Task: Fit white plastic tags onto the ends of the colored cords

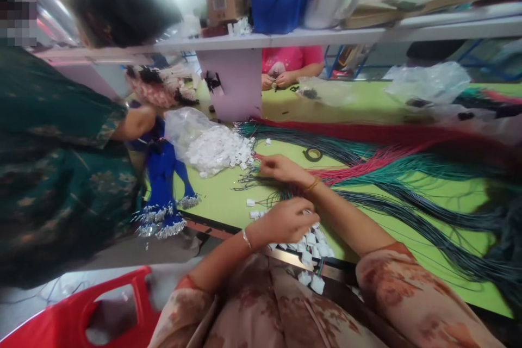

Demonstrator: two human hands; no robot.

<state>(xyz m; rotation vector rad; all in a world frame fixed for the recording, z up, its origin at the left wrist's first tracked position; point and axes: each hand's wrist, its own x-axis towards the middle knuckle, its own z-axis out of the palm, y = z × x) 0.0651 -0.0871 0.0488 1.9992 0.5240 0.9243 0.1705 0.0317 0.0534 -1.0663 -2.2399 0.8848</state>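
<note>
My right hand [285, 169] reaches over the table with its fingers pinched together, at the tips of a bundle of red wires [362, 166]. Whether a wire is between those fingers is hidden. Closer to my body, my left hand [285, 221] is curled closed above a pile of white plug connectors [312, 242] with wires attached; what it holds is hidden. Just beyond my right hand lies a heap of loose white connector housings [220, 147], partly in a clear plastic bag [181, 125]. Green wires [411, 166] and dark wires [391, 209] stretch off to the right.
A roll of black tape [312, 154] lies on the green tabletop [216, 201]. At the left, a co-worker's arm [136, 122] is by blue wire bundles [161, 174]. Another person's hands [281, 80] work across the table. A shelf [346, 36] spans above; a red chair [134, 288] stands lower left.
</note>
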